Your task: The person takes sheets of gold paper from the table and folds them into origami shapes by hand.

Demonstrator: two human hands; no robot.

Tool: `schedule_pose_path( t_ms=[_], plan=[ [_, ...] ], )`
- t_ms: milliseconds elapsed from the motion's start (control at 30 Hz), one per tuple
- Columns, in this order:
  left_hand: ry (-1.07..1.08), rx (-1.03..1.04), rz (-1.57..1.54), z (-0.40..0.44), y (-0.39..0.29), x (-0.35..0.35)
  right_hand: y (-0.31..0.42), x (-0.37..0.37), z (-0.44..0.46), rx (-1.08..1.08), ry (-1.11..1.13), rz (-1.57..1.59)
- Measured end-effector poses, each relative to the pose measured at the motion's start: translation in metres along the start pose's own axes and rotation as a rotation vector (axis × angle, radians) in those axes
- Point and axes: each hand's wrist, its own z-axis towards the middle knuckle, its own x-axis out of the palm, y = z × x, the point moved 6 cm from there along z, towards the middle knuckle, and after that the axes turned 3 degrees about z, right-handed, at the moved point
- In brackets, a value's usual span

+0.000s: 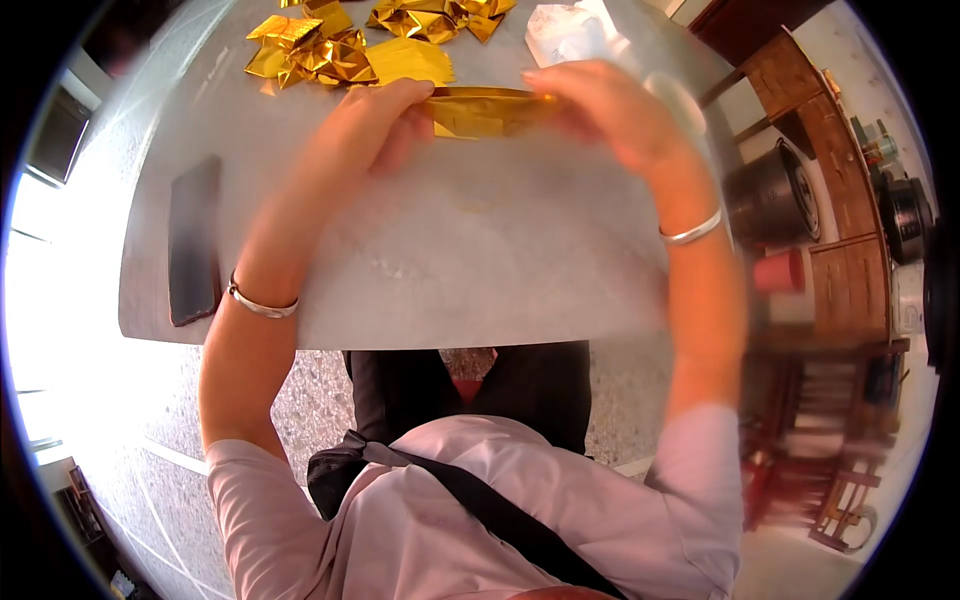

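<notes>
Between my two hands stretches a strip of shiny gold foil paper [480, 112], its upper edge folded over. My left hand [392, 115] pinches its left end, with the fingers partly hidden behind the thumb. At the other end my right hand [605, 105] grips the foil; its fingers are blurred. Just beyond my left hand lies a flat stack of yellow-gold paper [412, 62]. Crumpled or folded gold foil pieces [312, 52] are heaped to its left, and more folded gold foil [440, 18] sits behind it.
A dark phone [194, 240] lies on the grey table [480, 260] near its left edge. A white plastic bag [572, 35] is at the back right, with a pale round item [676, 103] beside my right wrist. Off to the right stand a dark bucket [770, 197] and wooden cabinets [850, 180].
</notes>
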Motion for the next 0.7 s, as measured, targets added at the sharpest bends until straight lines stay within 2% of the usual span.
schedule_pose_path(
  t_ms=[100,300,400,567,700],
  plan=[
    [-0.009,0.074,-0.040,0.000,-0.002,-0.003,0.010,-0.001,-0.003,-0.088,-0.034,-0.007],
    [-0.025,0.034,-0.172,0.003,0.002,-0.007,0.027,0.001,-0.009,-0.344,-0.080,-0.013],
    [0.043,0.148,-0.188,0.005,0.002,-0.006,0.033,0.003,-0.012,-0.422,-0.112,-0.064],
    [0.112,0.203,-0.151,0.002,-0.005,-0.001,0.036,0.003,-0.014,-0.503,-0.131,-0.065],
    [0.168,0.225,-0.103,-0.002,-0.012,0.005,0.036,0.004,-0.016,-0.488,-0.136,-0.053]
  ],
)
